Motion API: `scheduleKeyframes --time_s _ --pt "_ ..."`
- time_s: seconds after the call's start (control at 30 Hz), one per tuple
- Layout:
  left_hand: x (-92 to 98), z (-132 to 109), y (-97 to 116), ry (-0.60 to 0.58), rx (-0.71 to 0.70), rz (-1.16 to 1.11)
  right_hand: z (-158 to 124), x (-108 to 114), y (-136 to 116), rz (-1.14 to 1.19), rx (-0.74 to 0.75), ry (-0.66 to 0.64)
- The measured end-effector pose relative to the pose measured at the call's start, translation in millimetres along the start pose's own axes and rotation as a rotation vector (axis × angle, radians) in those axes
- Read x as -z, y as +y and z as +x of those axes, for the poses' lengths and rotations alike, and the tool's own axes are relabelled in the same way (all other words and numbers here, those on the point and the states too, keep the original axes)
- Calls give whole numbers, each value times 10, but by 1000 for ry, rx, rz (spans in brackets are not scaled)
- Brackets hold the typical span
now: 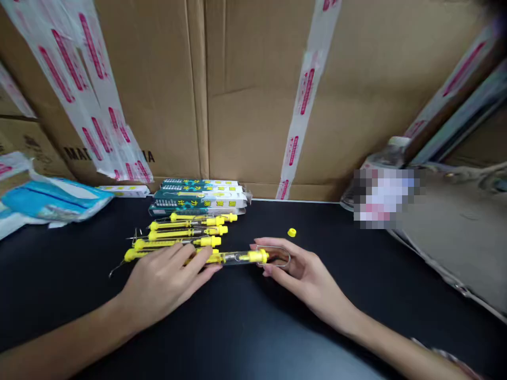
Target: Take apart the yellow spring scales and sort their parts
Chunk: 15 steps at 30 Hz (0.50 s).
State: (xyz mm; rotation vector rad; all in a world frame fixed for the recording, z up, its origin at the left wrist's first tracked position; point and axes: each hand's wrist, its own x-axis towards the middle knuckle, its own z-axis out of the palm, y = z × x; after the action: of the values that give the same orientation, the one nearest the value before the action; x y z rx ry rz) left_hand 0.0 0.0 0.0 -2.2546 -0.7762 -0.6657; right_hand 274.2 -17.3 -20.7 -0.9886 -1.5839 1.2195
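Observation:
A clear tubular spring scale [233, 257] with yellow ends lies level between my two hands. My left hand [164, 274] is closed around its left part and hides that end. At the right end, my right hand [304, 269] pinches the wire loop [283, 254] beside the yellow cap. Several more spring scales [174, 233] lie in a row just beyond my left hand, with metal hooks sticking out to the left. A small loose yellow cap [292, 232] sits on the black tabletop [253, 322] behind my right hand.
Green and white boxes [198, 200] are stacked behind the row, against a large taped cardboard box [245, 105]. A blue plastic packet [55, 199] lies at left. On the right stand a clear bottle [390, 153], partly blurred, and a beige bag [451, 227].

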Motion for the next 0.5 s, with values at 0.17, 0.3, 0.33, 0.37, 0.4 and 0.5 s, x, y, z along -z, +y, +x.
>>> scheduleKeyframes --time_s 0.17,0.3,0.33,0.37,0.4,0.5 --pt "-67 -48 -40 10 66 -94 71 -32 -18 142 -43 -14" --pt "-82 -54 -52 6 105 -146 86 -34 -76 131 -88 1" --pt "-78 -52 -52 6 101 -154 88 -34 -85 121 -103 4" --pt "-71 -49 -51 7 94 -161 91 -33 -91 112 -118 7" --pt "-62 -46 -49 8 84 -170 93 -33 -93 103 -133 8" --pt "-41 -41 -43 5 65 -195 99 -36 -84 71 -173 5"
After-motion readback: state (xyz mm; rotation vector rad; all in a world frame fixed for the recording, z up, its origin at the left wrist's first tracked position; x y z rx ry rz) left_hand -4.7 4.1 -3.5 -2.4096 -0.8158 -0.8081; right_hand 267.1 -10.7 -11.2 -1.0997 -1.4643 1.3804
